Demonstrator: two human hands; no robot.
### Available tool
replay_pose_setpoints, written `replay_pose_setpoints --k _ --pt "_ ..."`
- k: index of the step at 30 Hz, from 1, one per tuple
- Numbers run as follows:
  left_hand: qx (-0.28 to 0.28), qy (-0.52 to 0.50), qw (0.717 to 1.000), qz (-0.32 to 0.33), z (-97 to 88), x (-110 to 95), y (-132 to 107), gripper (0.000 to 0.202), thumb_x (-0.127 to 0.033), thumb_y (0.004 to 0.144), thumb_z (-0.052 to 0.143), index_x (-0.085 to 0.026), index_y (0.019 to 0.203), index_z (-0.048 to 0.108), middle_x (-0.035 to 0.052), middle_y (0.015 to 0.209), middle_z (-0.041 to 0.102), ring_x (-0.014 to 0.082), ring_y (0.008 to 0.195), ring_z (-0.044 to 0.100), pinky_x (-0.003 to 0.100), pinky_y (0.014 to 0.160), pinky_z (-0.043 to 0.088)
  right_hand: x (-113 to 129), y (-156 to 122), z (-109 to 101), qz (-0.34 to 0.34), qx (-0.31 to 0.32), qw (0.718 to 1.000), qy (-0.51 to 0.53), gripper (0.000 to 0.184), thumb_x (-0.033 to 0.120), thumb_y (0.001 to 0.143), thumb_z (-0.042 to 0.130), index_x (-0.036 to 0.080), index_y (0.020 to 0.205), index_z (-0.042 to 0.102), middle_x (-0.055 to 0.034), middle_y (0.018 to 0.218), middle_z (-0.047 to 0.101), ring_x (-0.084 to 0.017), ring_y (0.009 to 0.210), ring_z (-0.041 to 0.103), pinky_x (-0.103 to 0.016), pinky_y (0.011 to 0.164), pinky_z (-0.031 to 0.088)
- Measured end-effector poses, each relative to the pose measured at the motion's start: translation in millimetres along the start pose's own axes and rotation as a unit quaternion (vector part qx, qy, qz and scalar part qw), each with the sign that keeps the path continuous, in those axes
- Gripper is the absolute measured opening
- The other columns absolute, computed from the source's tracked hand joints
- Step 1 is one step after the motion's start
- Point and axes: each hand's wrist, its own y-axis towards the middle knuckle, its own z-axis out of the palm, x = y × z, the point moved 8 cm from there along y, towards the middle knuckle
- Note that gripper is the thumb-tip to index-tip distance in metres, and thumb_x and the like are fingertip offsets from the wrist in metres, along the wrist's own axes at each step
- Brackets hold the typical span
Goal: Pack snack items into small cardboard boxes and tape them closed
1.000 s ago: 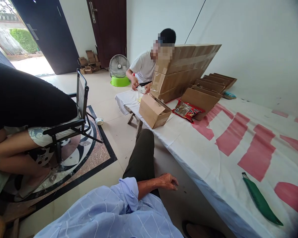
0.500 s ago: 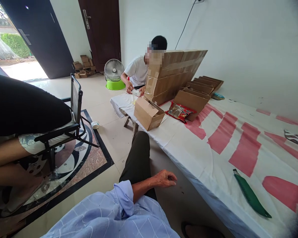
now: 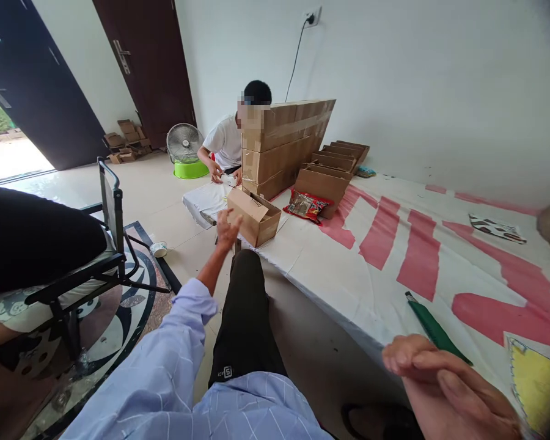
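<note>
At the edge of the cloth-covered desk (image 3: pixel 332 287), our left hand (image 3: pixel 228 230) was raised beside the small open carton (image 3: pixel 266 227).
Its fingers were loosely spread and, as far as we saw, had hold of nothing; whether they touched the carton, we could not tell. Our right hand (image 3: pixel 449 376) was half curled near the green cutter (image 3: pixel 435 327), and we could not tell if its palm hid something. In our judgement, such a carton was handled best by its walls, not by the loose flap (image 3: pixel 247 205), since it stood close to the edge. The white, red-marked cloth had wrinkles. Behind were taped cartons (image 3: pixel 286 135); a red packet (image 3: pixel 308 206) lay against open cartons (image 3: pixel 323 183), and a person (image 3: pixel 224 143) in white was near a fan (image 3: pixel 184 146).
</note>
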Motion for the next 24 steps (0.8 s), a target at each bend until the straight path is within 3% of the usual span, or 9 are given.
replay_pose_setpoints --k 2,5,8,11,16,19,24 --pt "0.009 0.024 0.998 -0.049 -5.1 7.8 40.7 0.045 -0.029 0.090 0.076 -0.016 0.131 0.067 0.0175 0.142 0.063 0.0309 0.137 0.056 0.040 0.116 0.044 0.8 7.4 11.4 -0.016 0.006 1.000 -0.015 0.020 0.049 0.092 0.079 0.034 0.081 0.085 -0.0086 0.069 0.065 -0.025 0.067 0.061 -0.044 0.060 0.051" --pt "0.048 0.014 0.996 -0.074 0.4 12.1 79.2 0.051 -0.035 0.091 0.075 -0.012 0.136 0.063 0.0186 0.137 0.066 0.0309 0.130 0.060 0.040 0.109 0.047 -12.0 13.2 14.5 -0.005 0.010 1.000 -0.021 0.025 0.051 0.092 0.081 0.029 0.080 0.085 -0.0074 0.072 0.069 -0.023 0.067 0.063 -0.038 0.059 0.053" --pt "0.090 -0.001 0.993 -0.082 13.1 14.9 92.5 0.044 -0.039 0.092 0.072 -0.010 0.126 0.067 0.0121 0.113 0.072 0.0251 0.108 0.063 0.034 0.095 0.050 -31.2 13.5 6.8 0.018 -0.003 1.000 -0.023 0.028 0.052 0.092 0.081 0.026 0.079 0.085 -0.0077 0.077 0.072 -0.021 0.066 0.064 -0.036 0.059 0.054" --pt "0.112 -0.008 0.990 -0.080 23.2 16.9 88.8 0.037 -0.041 0.091 0.070 -0.011 0.113 0.069 0.0057 0.095 0.068 0.0206 0.094 0.059 0.031 0.086 0.048 -48.4 13.5 -1.4 0.041 -0.018 0.999 -0.030 0.029 0.052 0.090 0.083 0.024 0.080 0.084 -0.0079 0.080 0.075 -0.020 0.065 0.064 -0.036 0.060 0.056" --pt "0.158 -0.019 0.986 -0.053 39.2 5.1 44.3 0.040 -0.048 0.083 0.073 -0.015 0.105 0.073 0.0042 0.092 0.068 0.0222 0.094 0.059 0.031 0.084 0.048 -73.0 22.7 -17.3 0.060 -0.066 0.994 -0.061 0.029 0.053 0.087 0.084 0.024 0.090 0.085 -0.0070 0.088 0.077 -0.019 0.071 0.067 -0.034 0.066 0.059" --pt "0.212 -0.036 0.976 -0.034 56.2 -14.5 -8.6 0.052 -0.058 0.079 0.076 -0.017 0.110 0.074 0.0050 0.097 0.071 0.0252 0.096 0.063 0.034 0.084 0.050 -89.1 34.1 -29.9 0.074 -0.098 0.987 -0.108 0.035 0.057 0.087 0.082 0.025 0.103 0.084 -0.0095 0.107 0.080 -0.024 0.092 0.073 -0.035 0.074 0.063" --pt "0.320 -0.080 0.944 -0.015 86.1 -54.1 -103.8 0.066 -0.067 0.077 0.079 -0.018 0.120 0.069 0.0099 0.112 0.072 0.0264 0.098 0.066 0.038 0.085 0.053 -105.3 50.8 -52.9 0.074 -0.125 0.980 -0.136 0.061 0.061 0.079 0.086 0.026 0.127 0.077 -0.0128 0.138 0.076 -0.034 0.123 0.073 -0.052 0.103 0.063"
